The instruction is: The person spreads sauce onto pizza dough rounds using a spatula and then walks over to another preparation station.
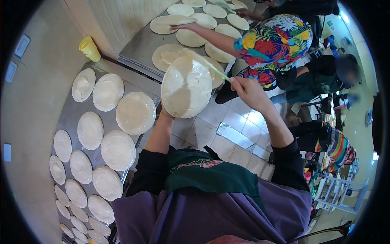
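A round, pale flat disc (187, 87) with a wet, shiny coating is held up in front of me. My left hand (166, 114) supports it from beneath at its lower left edge, the fingers mostly hidden behind it. In my right hand (245, 90) is the green handle of a brush (217, 72), whose pale end reaches over the disc's upper edge. More such discs lie on the grey table (87, 109) at the left, one (135, 113) of them close to my left forearm. Some carry a whitish dollop on top.
Ahead, another grey table (140, 51) bears several discs; a co-worker in a flowered shirt (276, 40) reaches over it from the right. A yellow cup (89, 49) stands at the back left. Several people and a grey rack (341, 193) are at the right.
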Demonstrator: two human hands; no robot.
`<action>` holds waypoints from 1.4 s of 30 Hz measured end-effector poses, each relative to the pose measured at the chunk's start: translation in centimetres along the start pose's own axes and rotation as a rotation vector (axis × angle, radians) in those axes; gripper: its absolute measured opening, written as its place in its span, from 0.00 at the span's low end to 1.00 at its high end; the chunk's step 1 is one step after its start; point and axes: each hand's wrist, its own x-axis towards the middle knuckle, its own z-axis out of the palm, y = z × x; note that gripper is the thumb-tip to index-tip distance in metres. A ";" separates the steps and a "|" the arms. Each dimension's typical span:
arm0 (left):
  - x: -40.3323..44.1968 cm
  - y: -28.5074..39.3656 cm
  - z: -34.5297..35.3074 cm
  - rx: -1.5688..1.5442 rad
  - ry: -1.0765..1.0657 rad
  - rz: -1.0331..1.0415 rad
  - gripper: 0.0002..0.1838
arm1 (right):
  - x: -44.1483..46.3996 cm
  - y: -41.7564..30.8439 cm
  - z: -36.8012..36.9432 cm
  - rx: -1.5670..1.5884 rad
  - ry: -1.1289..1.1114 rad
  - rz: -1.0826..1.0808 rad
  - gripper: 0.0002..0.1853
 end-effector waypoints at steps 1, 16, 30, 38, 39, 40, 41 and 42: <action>-0.2 -0.5 0.3 -0.006 0.007 0.000 0.36 | -0.5 -0.6 -0.3 -0.036 -0.047 -0.048 0.18; 0.0 -0.9 -1.0 0.114 0.177 0.134 0.37 | -4.2 2.3 9.4 0.208 0.213 0.307 0.14; 0.3 -1.1 -1.1 0.171 0.223 0.148 0.38 | -4.9 2.0 11.8 0.177 0.277 0.173 0.10; 1.1 -1.2 -1.0 0.176 0.228 0.155 0.38 | -5.7 -0.2 13.1 0.168 0.143 -0.040 0.11; 1.2 -1.1 -0.9 0.178 0.227 0.161 0.38 | -5.7 -0.6 12.4 0.149 0.115 -0.072 0.10; 1.3 -1.1 -0.8 0.176 0.228 0.168 0.38 | -5.8 -0.3 12.5 0.151 0.113 -0.070 0.10; 1.3 -0.9 -0.7 0.176 0.229 0.170 0.38 | -5.7 0.3 12.6 0.159 0.140 -0.046 0.10; 1.3 -0.9 -0.4 0.174 0.221 0.177 0.38 | -5.6 0.9 12.7 0.168 0.165 -0.021 0.11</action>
